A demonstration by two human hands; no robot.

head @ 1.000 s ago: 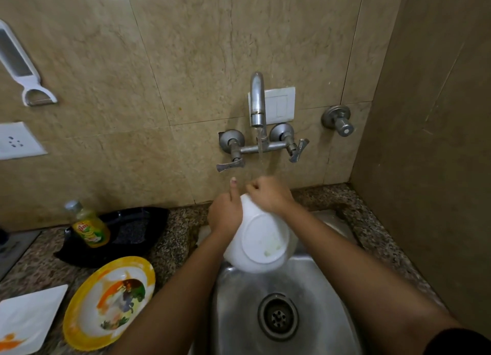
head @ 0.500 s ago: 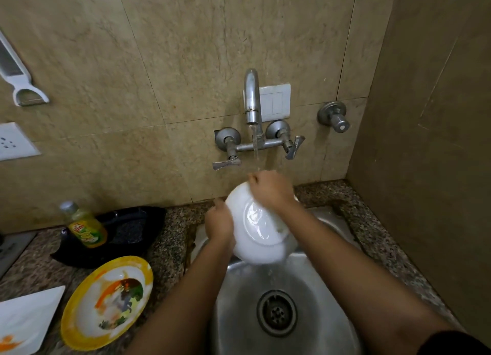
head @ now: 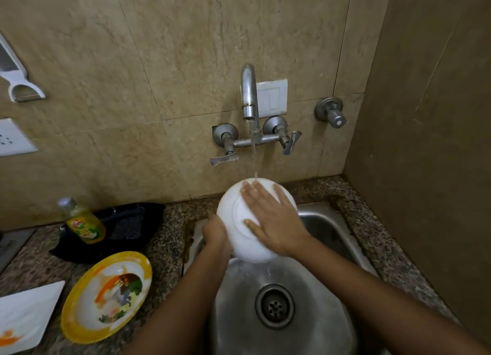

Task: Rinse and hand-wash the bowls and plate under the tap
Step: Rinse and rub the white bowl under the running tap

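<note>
Over the sink [head: 313, 280], under the running tap [head: 248, 94], the bowl [head: 230, 211] is tipped with its base toward the camera and its mouth turned away. The right hand [head: 271, 219] lies flat on the base with its fingers spread. The left hand [head: 215, 231] grips the left rim, its fingers hidden behind. Left of the sink, the table [head: 170, 237] bears a yellow plate [head: 106, 296], a square plate [head: 24, 312], a soap bottle [head: 82, 221] and a black tray [head: 130, 221].

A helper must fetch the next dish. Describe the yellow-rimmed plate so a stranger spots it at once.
Start at the steel sink; on the speckled counter left of it, in front of the soap bottle, lies the yellow-rimmed plate. It is round, with orange and green smears, unlike the square white plate beside it at the left edge.
</note>
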